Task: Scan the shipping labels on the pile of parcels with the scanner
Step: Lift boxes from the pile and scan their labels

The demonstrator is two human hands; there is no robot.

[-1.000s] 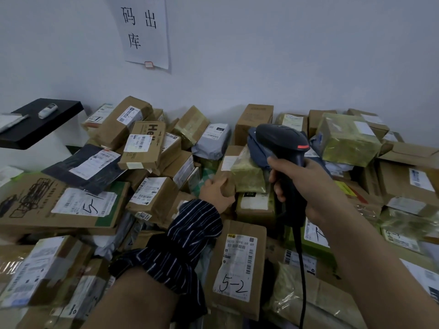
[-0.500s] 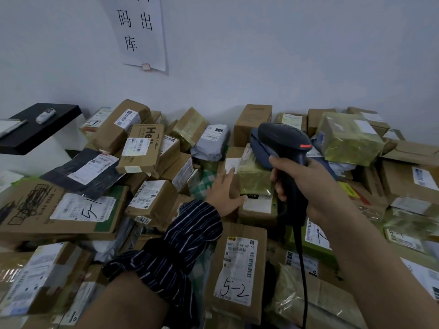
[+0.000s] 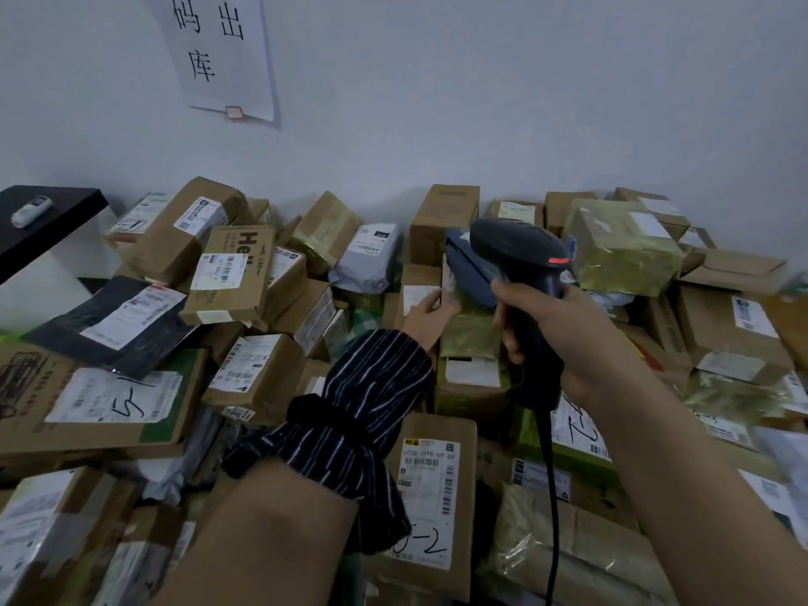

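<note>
A pile of parcels fills the view: brown boxes, grey mailers and green-taped packages, most with white shipping labels. My right hand grips the handle of the black scanner, whose head points left and down over the middle of the pile. Its cable hangs toward me. My left hand, in a striped sleeve, reaches forward with straight fingers. They touch the left side of a green-taped parcel just below the scanner head, beside a white label on a brown box.
A brown box marked 5-2 lies under my left forearm. A large flat box with a marked label sits at the left. A black shelf holding a small white device juts out at far left. A paper sign hangs on the wall.
My left hand has moved forward and right, opened out from curled fingers, and now touches the green-taped parcel. The scanner in my right hand has hardly moved.
</note>
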